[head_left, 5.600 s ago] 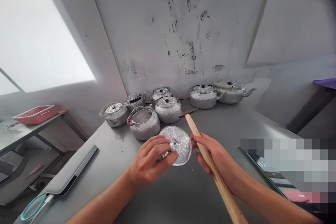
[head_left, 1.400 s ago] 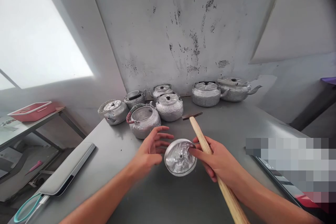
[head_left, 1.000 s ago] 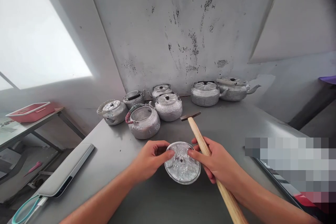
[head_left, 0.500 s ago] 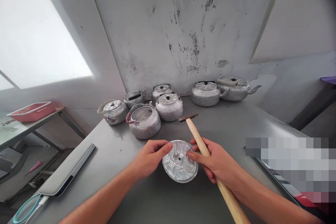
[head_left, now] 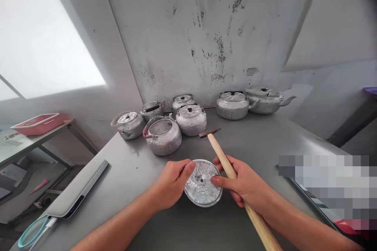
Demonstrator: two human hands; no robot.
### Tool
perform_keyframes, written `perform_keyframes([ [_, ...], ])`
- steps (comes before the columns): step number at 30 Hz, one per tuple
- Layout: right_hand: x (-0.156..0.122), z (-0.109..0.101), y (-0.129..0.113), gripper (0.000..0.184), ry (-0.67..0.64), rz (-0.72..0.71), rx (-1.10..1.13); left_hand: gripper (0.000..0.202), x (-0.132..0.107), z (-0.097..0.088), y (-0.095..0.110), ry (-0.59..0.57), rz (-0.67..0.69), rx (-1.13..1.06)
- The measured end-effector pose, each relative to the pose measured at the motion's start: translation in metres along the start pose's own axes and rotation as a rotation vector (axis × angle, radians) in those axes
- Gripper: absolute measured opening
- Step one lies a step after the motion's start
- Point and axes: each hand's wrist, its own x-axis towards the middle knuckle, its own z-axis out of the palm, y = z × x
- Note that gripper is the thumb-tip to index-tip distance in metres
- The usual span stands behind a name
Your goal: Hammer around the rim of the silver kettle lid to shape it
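Note:
A round silver kettle lid (head_left: 203, 194) with a small hole in its middle is held up over the table, its crinkled face tilted toward me. My left hand (head_left: 172, 184) is closed on the left rim, thumb on the face and fingers behind. With its thumb on the right edge, my right hand (head_left: 246, 182) also steadies the lid. The same hand grips a hammer (head_left: 220, 150) by its pale wooden handle, metal head pointing away. Just beyond the lid stands an open kettle (head_left: 165, 143) with a red and green wrapped handle.
More kettles stand along the wall, including a lidded one (head_left: 191, 121) and a spouted one (head_left: 263, 104) at the right. A power bank (head_left: 76, 190) with a cable lies at left. A pink basket (head_left: 38, 125) sits on a side table. A partly blurred-out item lies at right.
My left hand has turned and its fingers are curled more tightly around the lid's rim. The lid has shifted very slightly. My right hand still holds the hammer and the lid's edge.

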Motion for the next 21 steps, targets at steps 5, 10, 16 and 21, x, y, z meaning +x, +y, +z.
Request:
perform_keyframes([
  [5,-0.001,0.001,-0.001,0.043,-0.031,-0.035,-0.015,0.047,0.001,-0.001,-0.002,-0.007,0.002,-0.039],
  [10,-0.005,0.004,-0.007,0.043,0.003,-0.05,-0.071,0.049,0.003,-0.002,-0.003,-0.01,-0.047,-0.111],
  [16,-0.008,0.006,-0.01,0.041,0.035,-0.06,-0.139,0.034,0.0,-0.004,0.002,-0.052,0.015,-0.087],
  [21,-0.011,0.007,-0.01,0.042,0.051,-0.078,-0.182,0.022,0.0,-0.003,0.003,-0.032,0.006,-0.022],
])
